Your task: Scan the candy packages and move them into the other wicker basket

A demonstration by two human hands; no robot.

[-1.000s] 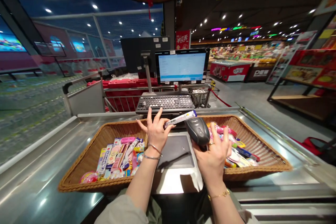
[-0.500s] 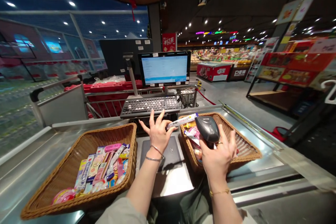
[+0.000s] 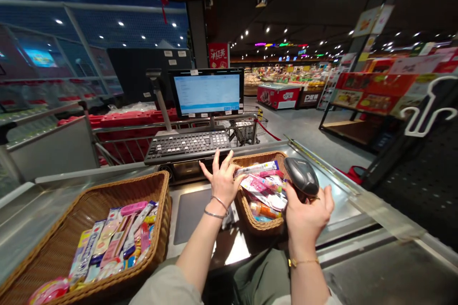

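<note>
My left hand (image 3: 223,178) pinches one end of a slim white packet (image 3: 259,167) with a dark blue tip, over the left rim of the right wicker basket (image 3: 265,229). That basket holds pink and white packages and an orange tube (image 3: 266,209). My right hand (image 3: 309,209) is wrapped round a black handheld scanner (image 3: 302,176) at the basket's right side; the scanner's head points up and forward. At the left, a larger wicker basket (image 3: 165,209) contains several small colourful packages, among them a pink one (image 3: 133,208) and a round pink one (image 3: 50,289).
Ahead stand a keyboard (image 3: 188,144) and a lit monitor (image 3: 209,93). A grey plate (image 3: 191,217) lies in the counter between the baskets. Metal counter edges run along both sides. Beyond are a shopping cart (image 3: 245,131), a red freezer (image 3: 278,96) and a white hook (image 3: 425,109).
The view has turned right. My left hand has lowered the slim packet into the right basket's area. My right hand and the scanner have shifted right, uncovering more of that basket's contents.
</note>
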